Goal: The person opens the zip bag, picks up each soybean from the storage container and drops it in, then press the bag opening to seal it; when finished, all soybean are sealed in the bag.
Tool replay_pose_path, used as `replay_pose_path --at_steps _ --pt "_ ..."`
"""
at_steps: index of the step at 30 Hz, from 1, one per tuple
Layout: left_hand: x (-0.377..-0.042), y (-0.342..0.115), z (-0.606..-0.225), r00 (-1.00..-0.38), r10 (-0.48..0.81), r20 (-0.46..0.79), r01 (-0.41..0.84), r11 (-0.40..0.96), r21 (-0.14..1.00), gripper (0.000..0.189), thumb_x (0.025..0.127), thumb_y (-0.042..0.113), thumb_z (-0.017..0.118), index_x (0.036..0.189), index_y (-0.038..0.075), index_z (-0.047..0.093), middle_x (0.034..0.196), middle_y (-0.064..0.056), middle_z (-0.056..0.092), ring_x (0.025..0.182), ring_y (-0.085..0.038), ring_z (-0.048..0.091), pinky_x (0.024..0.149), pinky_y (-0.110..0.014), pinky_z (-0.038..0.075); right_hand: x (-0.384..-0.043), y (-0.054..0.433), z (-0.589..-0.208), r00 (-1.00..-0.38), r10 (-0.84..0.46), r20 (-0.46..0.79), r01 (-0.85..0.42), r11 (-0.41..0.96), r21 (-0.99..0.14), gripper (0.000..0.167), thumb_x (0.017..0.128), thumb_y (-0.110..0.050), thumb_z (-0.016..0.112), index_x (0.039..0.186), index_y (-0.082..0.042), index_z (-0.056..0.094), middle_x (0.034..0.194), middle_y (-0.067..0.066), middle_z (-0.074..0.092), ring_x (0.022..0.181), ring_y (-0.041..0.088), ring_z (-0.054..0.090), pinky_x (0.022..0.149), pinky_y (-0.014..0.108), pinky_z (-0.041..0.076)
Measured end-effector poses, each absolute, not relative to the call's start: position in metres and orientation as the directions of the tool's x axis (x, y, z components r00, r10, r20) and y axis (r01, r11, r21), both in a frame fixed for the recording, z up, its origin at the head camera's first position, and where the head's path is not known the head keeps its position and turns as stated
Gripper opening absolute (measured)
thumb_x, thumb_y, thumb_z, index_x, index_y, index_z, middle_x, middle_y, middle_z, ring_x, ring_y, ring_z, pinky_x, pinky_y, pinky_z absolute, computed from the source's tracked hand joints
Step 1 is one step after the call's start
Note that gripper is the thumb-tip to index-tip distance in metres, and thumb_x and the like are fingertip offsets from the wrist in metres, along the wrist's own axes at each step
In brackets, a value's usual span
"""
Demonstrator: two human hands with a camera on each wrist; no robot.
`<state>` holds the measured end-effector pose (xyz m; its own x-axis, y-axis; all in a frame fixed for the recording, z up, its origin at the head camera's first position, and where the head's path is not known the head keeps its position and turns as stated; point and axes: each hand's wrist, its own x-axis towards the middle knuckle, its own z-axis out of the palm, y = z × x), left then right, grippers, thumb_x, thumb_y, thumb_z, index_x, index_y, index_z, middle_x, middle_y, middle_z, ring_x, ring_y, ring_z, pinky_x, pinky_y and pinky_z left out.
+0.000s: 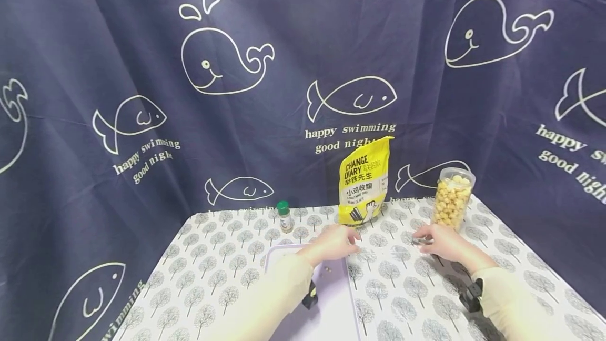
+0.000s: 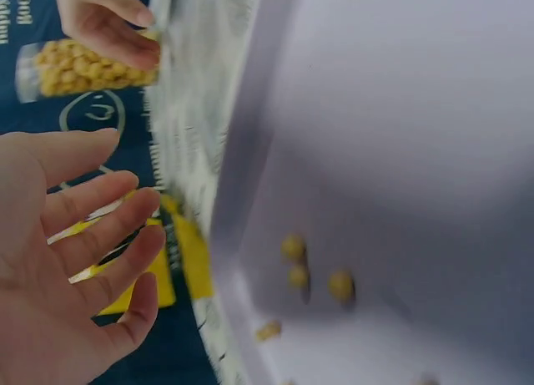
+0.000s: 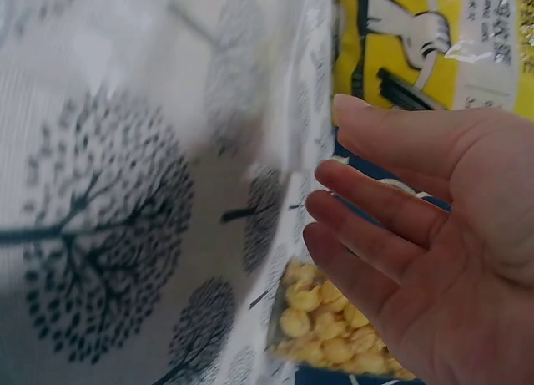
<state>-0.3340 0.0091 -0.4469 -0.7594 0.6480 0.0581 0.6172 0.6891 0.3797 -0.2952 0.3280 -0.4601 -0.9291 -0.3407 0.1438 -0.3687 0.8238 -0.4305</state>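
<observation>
My left hand [image 1: 333,242] hovers at the far right corner of a pale lilac tray [image 1: 331,325], its fingers loosely spread and nothing in them. Several small round yellow pieces [image 2: 341,286] lie on the tray floor in the left wrist view. My right hand [image 1: 442,243] is just in front of a clear jar [image 1: 453,199] filled with yellow popcorn. Its relaxed fingers [image 3: 375,243] and palm hold nothing in the right wrist view. Behind and between the hands, a yellow snack bag [image 1: 363,183] stands upright.
At the back, left of the bag, stands a small green-capped bottle [image 1: 284,217]. A tree-print cloth [image 1: 227,272] covers the table. Dark blue fabric [image 1: 284,67] with whale and fish drawings hangs behind it and along both sides.
</observation>
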Motion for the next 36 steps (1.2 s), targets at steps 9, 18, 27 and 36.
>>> replay_pose_path --at_steps 9,18,27,36 --pt "-0.348 0.042 -0.460 -0.825 0.565 -0.018 0.531 0.786 0.315 0.015 0.085 0.028 0.080 0.096 0.018 0.077 0.085 0.009 0.072 0.082 -0.011 0.066 0.076 -0.027 0.052 -0.301 0.336 -0.469 -0.928 -0.352 0.125 -0.368 0.800 -0.474 0.029 0.072 0.001 0.084 0.099 0.003 0.075 0.089 0.009 0.074 0.078 0.025 0.068 0.067 0.033 0.055" --pt "-0.351 0.049 -0.468 -0.841 0.540 -0.036 0.512 0.815 0.271 0.017 0.079 0.025 0.087 0.080 0.020 0.071 0.081 0.009 0.068 0.075 -0.011 0.060 0.072 -0.026 0.051 -0.302 0.332 -0.471 -0.933 -0.337 0.126 -0.357 0.824 -0.440 0.027 0.066 0.002 0.086 0.088 -0.006 0.073 0.081 0.000 0.068 0.072 0.016 0.061 0.067 0.035 0.051" --pt "-0.352 0.048 -0.471 -0.824 0.566 -0.019 0.542 0.798 0.263 0.024 0.080 0.026 0.088 0.074 0.020 0.066 0.074 0.010 0.062 0.071 -0.009 0.056 0.066 -0.024 0.049 -0.302 0.331 -0.473 -0.939 -0.306 0.159 -0.345 0.813 -0.469 0.027 0.071 0.004 0.082 0.073 -0.012 0.061 0.071 -0.006 0.060 0.067 0.011 0.052 0.063 0.032 0.046" --pt "-0.356 0.040 -0.472 -0.813 0.582 -0.016 0.537 0.760 0.366 0.020 0.078 0.017 0.089 0.084 0.016 0.069 0.077 0.009 0.064 0.072 -0.009 0.057 0.071 -0.023 0.048 -0.300 0.333 -0.470 -0.921 -0.328 0.209 -0.389 0.768 -0.508 0.026 0.075 0.004 0.082 0.073 -0.011 0.061 0.070 -0.005 0.061 0.066 0.007 0.052 0.061 0.029 0.046"
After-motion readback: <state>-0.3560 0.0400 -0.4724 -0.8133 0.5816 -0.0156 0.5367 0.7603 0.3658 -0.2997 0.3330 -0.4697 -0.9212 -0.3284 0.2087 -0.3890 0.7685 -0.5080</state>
